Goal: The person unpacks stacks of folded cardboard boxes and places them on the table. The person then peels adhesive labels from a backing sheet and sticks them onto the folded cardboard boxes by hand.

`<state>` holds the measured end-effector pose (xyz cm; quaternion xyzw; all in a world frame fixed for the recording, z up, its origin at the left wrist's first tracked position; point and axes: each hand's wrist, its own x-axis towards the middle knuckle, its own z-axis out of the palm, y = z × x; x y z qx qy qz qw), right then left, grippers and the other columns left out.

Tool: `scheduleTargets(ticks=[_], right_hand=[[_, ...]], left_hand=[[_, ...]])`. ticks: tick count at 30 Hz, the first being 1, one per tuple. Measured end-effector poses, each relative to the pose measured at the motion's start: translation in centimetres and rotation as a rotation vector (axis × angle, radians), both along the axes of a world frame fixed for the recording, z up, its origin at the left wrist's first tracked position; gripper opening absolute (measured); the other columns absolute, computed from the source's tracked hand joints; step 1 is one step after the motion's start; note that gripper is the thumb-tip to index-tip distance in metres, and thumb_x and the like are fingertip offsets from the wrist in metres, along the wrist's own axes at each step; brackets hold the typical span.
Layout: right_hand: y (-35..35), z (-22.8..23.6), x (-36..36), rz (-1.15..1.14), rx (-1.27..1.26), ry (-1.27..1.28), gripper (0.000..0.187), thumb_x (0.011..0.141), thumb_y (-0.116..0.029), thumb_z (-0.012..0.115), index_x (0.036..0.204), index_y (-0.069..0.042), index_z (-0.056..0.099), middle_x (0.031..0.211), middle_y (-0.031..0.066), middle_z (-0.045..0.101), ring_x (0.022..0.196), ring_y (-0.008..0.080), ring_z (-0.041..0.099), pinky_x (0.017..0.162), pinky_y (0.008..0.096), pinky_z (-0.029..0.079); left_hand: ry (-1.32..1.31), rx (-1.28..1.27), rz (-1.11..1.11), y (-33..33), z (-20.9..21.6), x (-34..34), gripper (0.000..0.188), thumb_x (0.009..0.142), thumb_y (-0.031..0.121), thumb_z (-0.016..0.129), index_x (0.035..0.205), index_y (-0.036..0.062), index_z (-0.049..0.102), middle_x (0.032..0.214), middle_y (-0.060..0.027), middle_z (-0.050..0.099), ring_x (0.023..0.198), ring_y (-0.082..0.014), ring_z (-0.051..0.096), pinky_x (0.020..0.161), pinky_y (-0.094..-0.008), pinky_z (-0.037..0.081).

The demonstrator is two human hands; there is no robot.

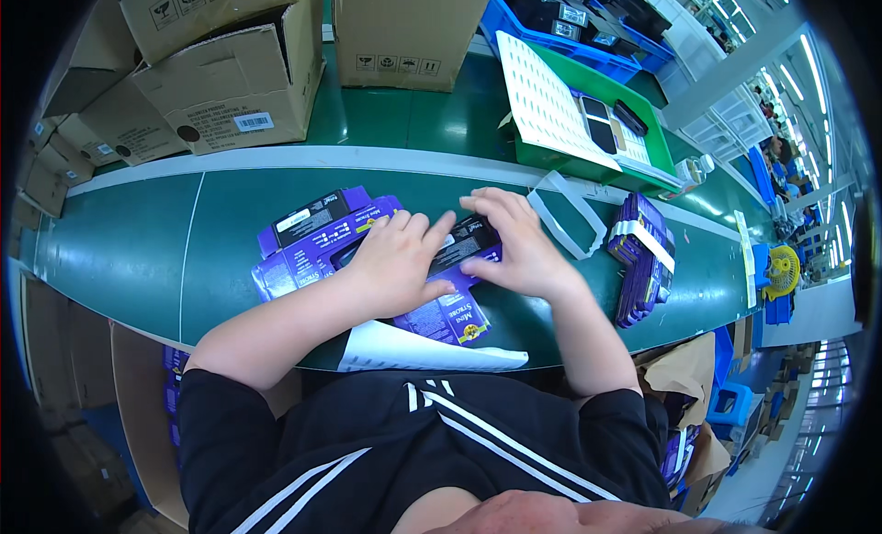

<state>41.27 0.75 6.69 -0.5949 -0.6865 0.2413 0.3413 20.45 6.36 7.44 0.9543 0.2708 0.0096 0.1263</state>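
Note:
Flattened purple cardboard boxes [303, 258] with black panels lie overlapping on the green table in front of me. My left hand [395, 267] rests on them, palm down, its fingers stretched out and its thumb spread toward the right. Close beside it, my right hand [522, 244] is at the right edge of a box's black panel [462, 244]. Its thumb and fingers stand apart on either side of that panel, which shows between them. A lower purple flap [450, 318] points toward me. Parts of the boxes are hidden under my left hand.
A white paper sheet [423, 350] lies at the table's near edge. To the right are a white band loop [571, 217] and a banded stack of flattened purple boxes [643, 258]. Beyond stand a green bin [661, 153] and brown cartons [234, 97]. An open carton [138, 396] is lower left.

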Motion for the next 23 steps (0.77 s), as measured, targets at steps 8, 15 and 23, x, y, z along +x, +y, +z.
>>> scheduleTargets(ticks=[8, 15, 23], right_hand=[[-0.4, 4.8, 2.2, 0.399, -0.043, -0.477, 0.084, 0.062, -0.02, 0.086, 0.137, -0.009, 0.052, 0.132, 0.0125, 0.053, 0.119, 0.0328, 0.05, 0.105, 0.0422, 0.039], [-0.9, 9.4, -2.2, 0.284, 0.324, -0.484, 0.076, 0.066, -0.018, 0.084, 0.135, -0.008, 0.054, 0.132, 0.0128, 0.054, 0.12, 0.0319, 0.051, 0.103, 0.0418, 0.04], [-2.7, 7.7, -3.2, 0.218, 0.351, -0.385, 0.065, 0.073, -0.014, 0.079, 0.134, -0.011, 0.056, 0.132, 0.0115, 0.054, 0.124, 0.031, 0.048, 0.104, 0.0415, 0.039]], left_hand=[[-0.129, -0.022, 0.061, -0.7, -0.6, -1.1, 0.095, 0.085, 0.053, 0.069, 0.149, -0.0048, 0.03, 0.125, -0.0231, 0.052, 0.113, -0.0391, 0.052, 0.105, -0.0481, 0.037], [-0.333, 0.174, 0.137, -1.1, 5.8, -1.6, 0.084, 0.076, 0.036, 0.074, 0.137, -0.0104, 0.041, 0.114, -0.0211, 0.057, 0.101, -0.0345, 0.059, 0.089, -0.0402, 0.048], [0.129, 0.179, 0.346, 4.3, -0.1, -9.0, 0.089, 0.077, 0.034, 0.075, 0.145, -0.008, 0.035, 0.121, -0.023, 0.058, 0.108, -0.0325, 0.06, 0.094, -0.0394, 0.049]])
